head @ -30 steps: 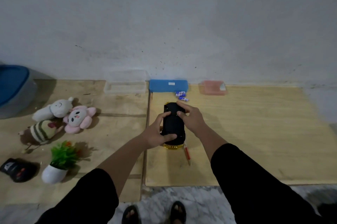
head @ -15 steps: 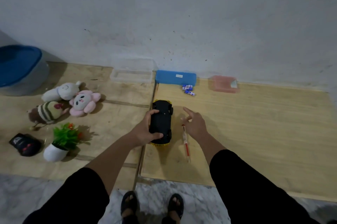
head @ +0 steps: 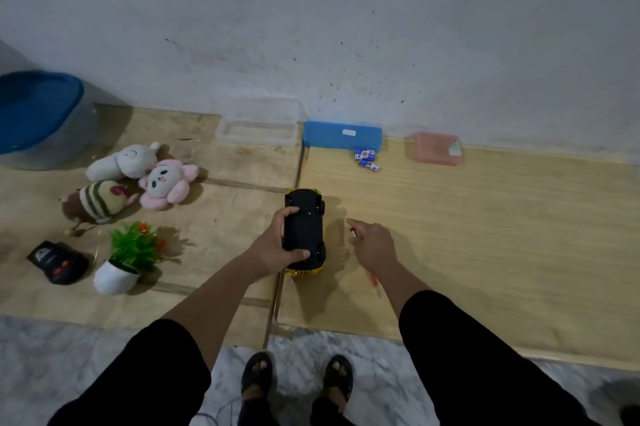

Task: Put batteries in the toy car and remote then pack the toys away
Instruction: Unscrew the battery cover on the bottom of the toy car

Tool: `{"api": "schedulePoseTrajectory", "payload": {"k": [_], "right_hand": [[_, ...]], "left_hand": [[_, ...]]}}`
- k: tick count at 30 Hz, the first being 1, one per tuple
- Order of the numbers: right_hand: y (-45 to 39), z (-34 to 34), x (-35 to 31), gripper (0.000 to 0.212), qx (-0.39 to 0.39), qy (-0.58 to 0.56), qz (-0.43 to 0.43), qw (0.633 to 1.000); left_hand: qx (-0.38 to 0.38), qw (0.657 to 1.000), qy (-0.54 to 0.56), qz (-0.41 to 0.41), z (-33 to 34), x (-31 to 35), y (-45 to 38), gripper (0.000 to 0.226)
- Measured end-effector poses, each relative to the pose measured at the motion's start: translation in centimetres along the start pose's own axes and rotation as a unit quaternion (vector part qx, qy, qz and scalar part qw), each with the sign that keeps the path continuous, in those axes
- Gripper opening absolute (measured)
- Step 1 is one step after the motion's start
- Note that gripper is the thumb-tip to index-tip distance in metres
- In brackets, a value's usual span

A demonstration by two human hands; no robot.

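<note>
Since 1.0 s earlier, right hand (head: 375, 245) had come off the car (head: 304, 230) and lay over a screwdriver (head: 355, 232) on the surface (head: 485, 235), fingers loosely extended; grip not discernible. Left hand (head: 277, 249) gripped the car, underside up. Batteries (head: 366, 159) lay loose beside a shut blue case (head: 342, 134). Clear tray (head: 258, 127) looked empty; pink box (head: 436, 148) contents unclear. Remote (head: 57, 261) lay far left.

Right hand (head: 375, 245) left the toy car (head: 304, 228) for the screwdriver (head: 354, 231).
</note>
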State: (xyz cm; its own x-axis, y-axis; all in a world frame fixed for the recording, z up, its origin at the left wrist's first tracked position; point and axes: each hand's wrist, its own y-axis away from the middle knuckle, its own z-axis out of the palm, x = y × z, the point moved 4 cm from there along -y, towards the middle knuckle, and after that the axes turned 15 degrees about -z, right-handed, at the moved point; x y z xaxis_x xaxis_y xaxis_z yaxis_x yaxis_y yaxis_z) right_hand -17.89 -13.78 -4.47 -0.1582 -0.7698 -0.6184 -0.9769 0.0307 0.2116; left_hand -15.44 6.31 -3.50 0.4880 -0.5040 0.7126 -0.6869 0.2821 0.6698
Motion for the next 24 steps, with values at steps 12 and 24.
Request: {"api": "schedulePoseTrajectory", "payload": {"k": [12, 24], "right_hand": [[-0.5, -10.2, -6.8, 0.062, 0.264, -0.297, 0.036, 0.917], [0.4, -10.4, -13.3, 0.054, 0.405, -0.334, 0.019, 0.851]], "left_hand": [[-0.041, 0.995, -0.073, 0.053, -1.2, 4.5, 1.4, 0.081], [-0.054, 0.984, -0.139, 0.094, -3.2, 5.8, 3.4, 0.088]]}}
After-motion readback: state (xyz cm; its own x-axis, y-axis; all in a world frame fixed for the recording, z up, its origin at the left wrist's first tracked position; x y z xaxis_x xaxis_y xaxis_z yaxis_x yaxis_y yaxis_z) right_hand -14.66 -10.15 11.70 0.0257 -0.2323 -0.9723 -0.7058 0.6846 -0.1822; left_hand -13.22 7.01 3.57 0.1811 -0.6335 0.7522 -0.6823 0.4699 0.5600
